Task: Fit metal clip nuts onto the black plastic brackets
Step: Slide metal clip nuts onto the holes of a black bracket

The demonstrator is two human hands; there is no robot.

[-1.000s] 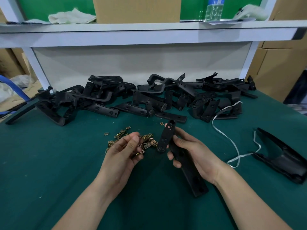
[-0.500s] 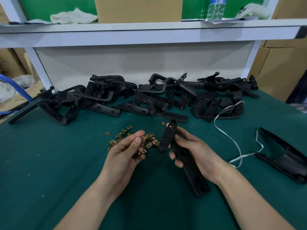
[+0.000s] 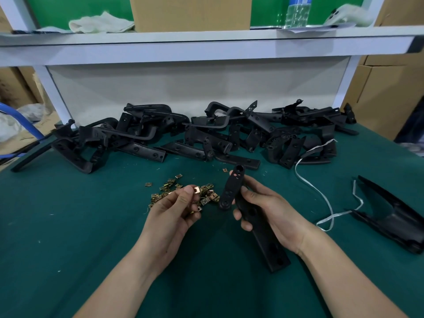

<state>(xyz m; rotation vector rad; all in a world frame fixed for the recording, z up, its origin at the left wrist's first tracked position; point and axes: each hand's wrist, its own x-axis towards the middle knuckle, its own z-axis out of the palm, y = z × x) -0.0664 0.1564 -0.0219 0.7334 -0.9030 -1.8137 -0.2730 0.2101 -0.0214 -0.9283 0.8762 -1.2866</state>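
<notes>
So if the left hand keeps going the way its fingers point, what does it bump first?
Probably the black bracket held by the right hand. The left hand, pinching a clip nut, points up-right toward it, though depth is unclear.

Green mat (image 3: pixel 68 226) covers the bench. White strap (image 3: pixel 321 193) loops across it on the right, beside a large black moulded part (image 3: pixel 394 216). White shelf (image 3: pixel 206 42) above holds a cardboard box (image 3: pixel 190 12), pale cloth (image 3: pixel 101 24), clear bottle (image 3: pixel 297 12), and possibly a phone (image 3: pixel 337 16). Blue tube (image 3: pixel 20 118) far left.
</notes>
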